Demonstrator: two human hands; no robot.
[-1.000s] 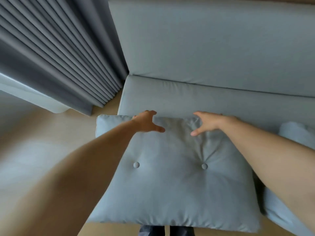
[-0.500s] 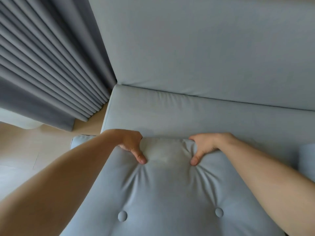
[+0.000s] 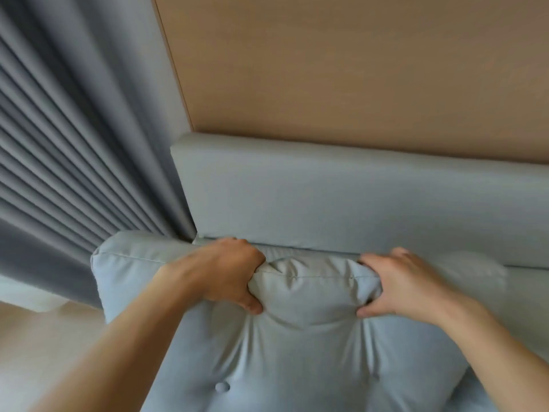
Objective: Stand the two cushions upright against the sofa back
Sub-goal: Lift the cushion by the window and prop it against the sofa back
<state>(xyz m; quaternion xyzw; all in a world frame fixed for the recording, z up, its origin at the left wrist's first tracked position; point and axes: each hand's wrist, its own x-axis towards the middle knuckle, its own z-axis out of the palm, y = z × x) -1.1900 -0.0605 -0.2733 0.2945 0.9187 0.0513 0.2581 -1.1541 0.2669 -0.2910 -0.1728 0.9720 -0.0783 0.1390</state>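
A pale blue-grey cushion [image 3: 297, 346] with covered buttons fills the lower middle of the head view. Its top edge is raised and sits just in front of the sofa back [image 3: 341, 197]. My left hand [image 3: 225, 272] is clenched on that top edge left of centre. My right hand [image 3: 398, 283] is clenched on it right of centre, and the fabric bunches up between the two. The cushion's lower part runs out of frame. The second cushion is not clearly visible; a blurred pale shape lies at the right.
Grey pleated curtains [image 3: 74, 159] hang at the left, right beside the sofa's end. A tan wooden wall panel [image 3: 356, 69] rises behind the sofa back. Light wooden floor [image 3: 35, 346] shows at the lower left.
Both hands went from resting open on the cushion's far edge to gripping it. The cushion's top edge has come up toward the sofa back, and my view has tilted upward to show the wall.
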